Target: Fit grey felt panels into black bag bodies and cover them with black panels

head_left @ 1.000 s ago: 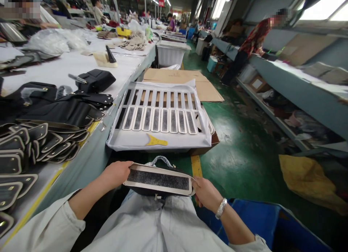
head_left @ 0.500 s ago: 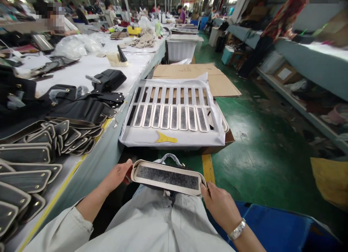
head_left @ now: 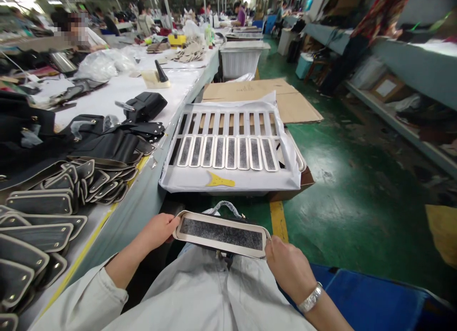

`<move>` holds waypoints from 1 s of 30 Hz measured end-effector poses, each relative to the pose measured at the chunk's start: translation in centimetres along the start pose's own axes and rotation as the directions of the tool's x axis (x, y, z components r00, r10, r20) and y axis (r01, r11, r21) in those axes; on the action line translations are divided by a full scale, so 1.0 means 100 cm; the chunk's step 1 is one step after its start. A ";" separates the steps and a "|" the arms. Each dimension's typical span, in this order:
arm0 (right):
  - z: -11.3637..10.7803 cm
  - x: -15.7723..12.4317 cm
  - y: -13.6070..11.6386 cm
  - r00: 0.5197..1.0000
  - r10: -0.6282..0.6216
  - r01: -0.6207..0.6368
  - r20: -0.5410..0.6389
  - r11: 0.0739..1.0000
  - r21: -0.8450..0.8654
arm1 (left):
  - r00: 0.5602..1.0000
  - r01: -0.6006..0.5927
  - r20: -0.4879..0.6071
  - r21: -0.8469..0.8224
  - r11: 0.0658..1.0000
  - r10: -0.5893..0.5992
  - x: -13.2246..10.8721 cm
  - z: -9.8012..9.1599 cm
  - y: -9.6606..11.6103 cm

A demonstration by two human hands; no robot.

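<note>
A handbag [head_left: 221, 233] rests across my lap, its long cream-edged panel with a dark speckled middle facing up. A plastic-wrapped handle [head_left: 226, 205] arches from its far side. My left hand [head_left: 159, 230] pinches the bag's left end, thumb on the cream edge and the other fingers hidden beneath. At the right end my right hand [head_left: 288, 264] is closed on the corner, a silver bracelet on its wrist. Just beyond the bag, several similar cream-edged panels [head_left: 219, 152] lie in a row on a white slotted rack [head_left: 250, 181], along with a yellow notched tool [head_left: 219, 180].
A long table [head_left: 143, 212] on the left carries piled dark cream-edged pieces [head_left: 39, 202] and black bags [head_left: 144, 105]. Flattened cardboard [head_left: 246, 89] lies behind the rack. A blue box [head_left: 371, 297] is at my lower right. Other people work farther off.
My left hand has closed in on the bag's left end, its thumb now on the edge. The right hand keeps its hold. The view has shifted slightly.
</note>
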State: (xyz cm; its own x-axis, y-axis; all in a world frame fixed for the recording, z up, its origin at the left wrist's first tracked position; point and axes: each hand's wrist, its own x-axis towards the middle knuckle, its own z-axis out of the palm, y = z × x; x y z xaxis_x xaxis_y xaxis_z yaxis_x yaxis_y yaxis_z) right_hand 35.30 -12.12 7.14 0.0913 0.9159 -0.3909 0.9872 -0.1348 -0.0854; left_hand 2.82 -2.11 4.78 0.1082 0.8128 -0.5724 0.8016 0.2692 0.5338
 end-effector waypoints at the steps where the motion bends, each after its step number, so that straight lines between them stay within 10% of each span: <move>1: 0.000 0.000 0.000 1.000 0.007 -0.007 0.006 1.000 0.001 | 1.000 0.013 0.015 -0.006 1.000 -0.013 0.001 0.000 0.001; 9: -0.001 0.002 0.001 1.000 0.007 -0.007 0.020 1.000 -0.002 | 0.986 0.078 0.138 0.096 0.992 -0.090 0.006 -0.010 0.014; 18: 0.000 0.001 0.004 1.000 0.008 -0.007 -0.022 0.999 0.047 | 0.980 -0.160 -0.014 0.534 0.830 0.198 -0.009 -0.001 0.021; 24: 0.000 0.010 0.006 0.999 0.000 0.001 0.039 1.000 -0.008 | 0.967 -0.219 -0.047 0.338 0.915 0.249 -0.003 -0.002 0.015; 30: 0.000 0.016 0.010 0.994 -0.066 0.064 0.088 0.997 0.031 | 0.947 -0.288 0.014 0.480 0.828 0.321 0.017 -0.006 0.022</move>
State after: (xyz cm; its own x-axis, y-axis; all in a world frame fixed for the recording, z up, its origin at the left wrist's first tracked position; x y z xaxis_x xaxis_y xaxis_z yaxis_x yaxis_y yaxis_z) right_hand 36.39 -10.74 6.42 0.0136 0.8858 -0.4639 0.9864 -0.0878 -0.1387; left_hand 4.46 0.21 5.34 0.3682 0.8491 -0.3788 0.9153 -0.2594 0.3081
